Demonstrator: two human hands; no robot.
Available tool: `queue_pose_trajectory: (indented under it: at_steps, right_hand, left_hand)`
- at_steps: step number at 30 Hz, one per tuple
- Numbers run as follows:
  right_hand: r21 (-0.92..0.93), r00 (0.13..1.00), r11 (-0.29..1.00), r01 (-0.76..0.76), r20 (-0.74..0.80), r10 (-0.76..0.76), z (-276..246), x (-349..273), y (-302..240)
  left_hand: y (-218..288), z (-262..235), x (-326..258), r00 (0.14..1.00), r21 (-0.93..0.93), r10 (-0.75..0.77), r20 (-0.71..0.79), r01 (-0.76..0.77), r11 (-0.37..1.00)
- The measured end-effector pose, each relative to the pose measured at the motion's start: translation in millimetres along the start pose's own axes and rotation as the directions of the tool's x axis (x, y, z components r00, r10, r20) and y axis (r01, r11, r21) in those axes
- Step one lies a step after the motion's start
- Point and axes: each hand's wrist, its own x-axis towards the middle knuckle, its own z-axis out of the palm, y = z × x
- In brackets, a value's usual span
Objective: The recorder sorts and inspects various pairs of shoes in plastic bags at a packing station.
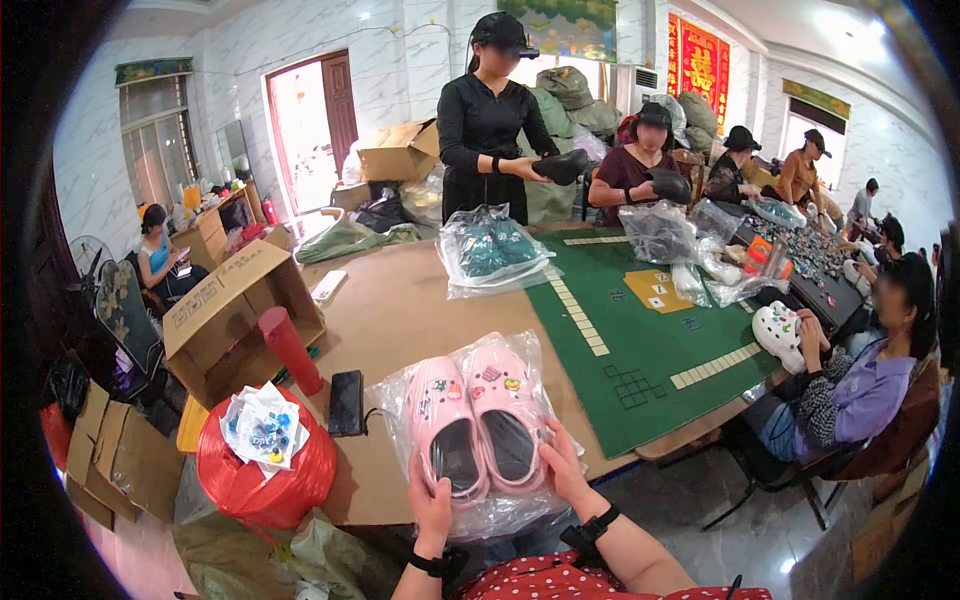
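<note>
Left hand and right hand pinch rounded pink foam clogs at seven and five o'clock: likely light, springy, heels grip best!

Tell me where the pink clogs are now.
In the head view, the pink clogs are at lower centre, by the near edge of the brown table, held between the left hand and right hand, with clear plastic around them.

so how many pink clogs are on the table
2: the left clog at the left hand, the right clog at the right hand, side by side on clear plastic.
</note>
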Motion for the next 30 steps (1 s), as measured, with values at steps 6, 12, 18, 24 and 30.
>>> queue_pose_trajectory:
  at_steps: [6, 12, 18, 24, 30]
  right_hand:
    - [0.043, 1.0, 0.999, -0.001, 0.012, 0.0, -5, 0, 5]
    - [-0.006, 1.0, 1.0, 0.016, 0.013, -0.016, -7, -1, 6]
    - [0.018, 0.999, 0.999, 0.043, -0.004, -0.043, -4, 1, 7]
    - [-0.016, 1.0, 1.0, 0.013, 0.006, -0.013, -11, 2, 13]
    - [0.003, 1.0, 1.0, 0.027, 0.001, -0.027, -1, 1, 3]
  left_hand:
    - [4, 2, 1, 1.0, 0.016, -0.005, 0.006, 0.005, 1.0]
    - [8, 2, 0, 1.0, -0.001, -0.005, 0.013, 0.005, 1.0]
    - [4, 2, 0, 1.0, -0.012, -0.016, 0.001, 0.016, 1.0]
    - [3, 2, 0, 1.0, -0.014, -0.021, -0.009, 0.02, 1.0]
    - [7, 3, 1, 0.999, 0.019, -0.043, -0.016, 0.043, 0.999]
